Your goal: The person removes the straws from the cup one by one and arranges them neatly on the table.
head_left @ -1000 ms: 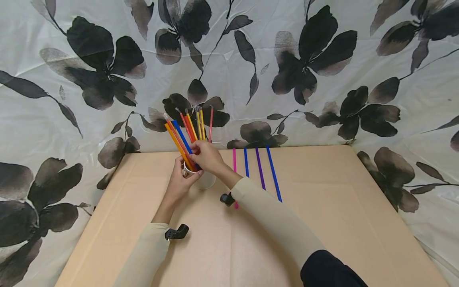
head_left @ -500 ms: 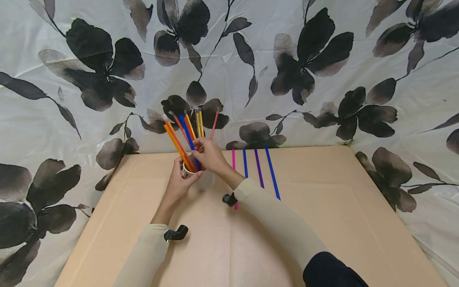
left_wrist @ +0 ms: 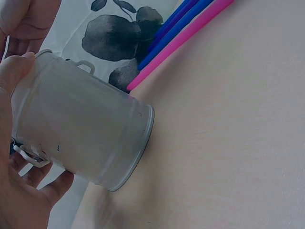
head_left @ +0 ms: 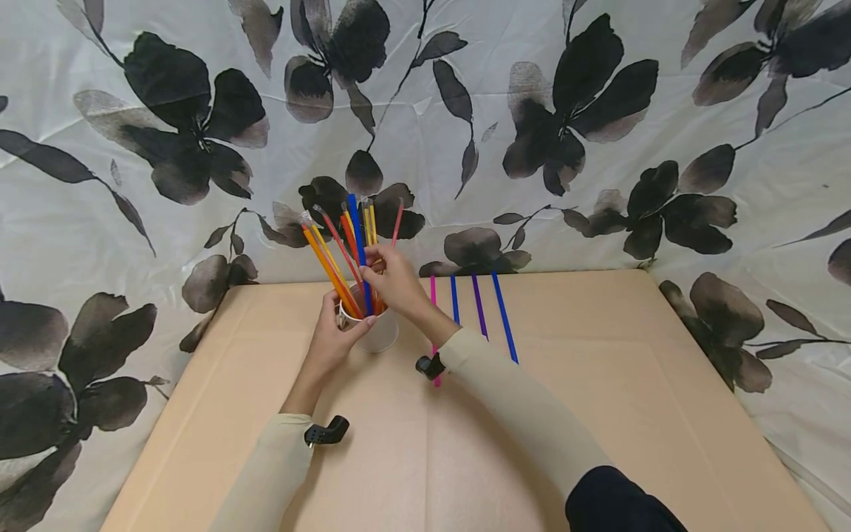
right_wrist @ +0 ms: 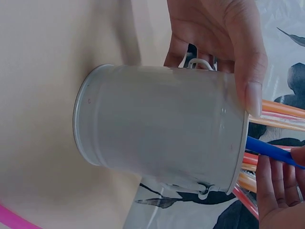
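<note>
A tan table (head_left: 598,414) fills the lower part of the head view. A white cloth (head_left: 665,111) printed with large black flowers hangs behind it and down both sides.

A small white metal bucket (head_left: 380,332) stands upright on the table near the back edge, left of centre. It holds a bunch of straws (head_left: 339,251), orange, red and yellow, which fan upward and lean toward the back left.

The left hand (head_left: 332,336) grips the bucket from the left, with the thumb curled over the rim and the fingers round the far wall. The right hand (head_left: 394,281) is above the bucket's mouth and pinches a blue straw (head_left: 359,240) between thumb and fingers. The straw stands almost upright, its long axis vertical, with its top end above the other straws and its lower part still inside the bucket. The right wrist view shows it crossing the rim, though the lower end is hidden there.

Just right of the bucket, four straws lie flat on the table, side by side and running front to back: a pink straw (head_left: 434,295), a second blue straw (head_left: 455,299), a purple straw (head_left: 479,303) and a third blue straw (head_left: 504,318). The right forearm (head_left: 505,399) crosses over their near ends and covers part of the pink one.
</note>
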Motion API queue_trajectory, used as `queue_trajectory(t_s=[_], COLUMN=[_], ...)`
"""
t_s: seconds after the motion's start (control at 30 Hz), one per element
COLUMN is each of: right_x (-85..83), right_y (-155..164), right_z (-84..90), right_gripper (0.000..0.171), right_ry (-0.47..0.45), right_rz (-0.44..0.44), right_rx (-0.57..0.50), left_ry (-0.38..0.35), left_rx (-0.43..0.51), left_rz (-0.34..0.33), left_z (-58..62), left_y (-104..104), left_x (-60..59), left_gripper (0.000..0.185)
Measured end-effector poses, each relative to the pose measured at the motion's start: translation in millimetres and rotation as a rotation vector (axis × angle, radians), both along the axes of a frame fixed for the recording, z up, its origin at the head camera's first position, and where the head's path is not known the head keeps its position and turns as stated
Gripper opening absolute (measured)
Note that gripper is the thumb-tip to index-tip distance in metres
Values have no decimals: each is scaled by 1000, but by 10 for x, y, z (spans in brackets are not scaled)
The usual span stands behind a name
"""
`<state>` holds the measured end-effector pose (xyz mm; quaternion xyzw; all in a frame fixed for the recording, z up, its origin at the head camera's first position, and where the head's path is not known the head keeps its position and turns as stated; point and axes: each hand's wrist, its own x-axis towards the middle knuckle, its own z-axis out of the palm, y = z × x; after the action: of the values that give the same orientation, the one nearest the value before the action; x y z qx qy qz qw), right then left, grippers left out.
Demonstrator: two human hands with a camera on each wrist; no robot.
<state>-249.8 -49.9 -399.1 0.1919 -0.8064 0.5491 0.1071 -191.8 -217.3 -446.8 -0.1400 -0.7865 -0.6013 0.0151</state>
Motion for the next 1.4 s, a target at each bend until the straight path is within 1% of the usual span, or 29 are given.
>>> queue_trajectory(t_s=[0.27,0.47,0.63,0.87,1.0,1.2,1.4], right_x=[29,41,69,89,100,115,125], right_y=[48,84,110,116,124,156,214], right_z=[32,57,85,145,177,197,243], right_gripper=[31,31,30,31,31,32,30], right_ry=[-16,-4,-7,-6,-2,-12,8], right_rz=[-8,-11,-13,-31,-33,-38,-47], right_rx=[-2,-6,-34,-78,-99,-98,-125], left_ry=[-4,-3,-2,-27,-26,-19,-23], left_rx=[-12,-4,1,-6,-12,-15,2], left_rz=[-1,-10,-14,-7,-13,-19,-25], left_z=[21,30,35,23,28,42,58], left_y=[-16,-27,-35,-54,-62,-71,-62], left_x=[7,11,18,20,26,46,67], left_gripper=[82,82,82,83,82,82,80])
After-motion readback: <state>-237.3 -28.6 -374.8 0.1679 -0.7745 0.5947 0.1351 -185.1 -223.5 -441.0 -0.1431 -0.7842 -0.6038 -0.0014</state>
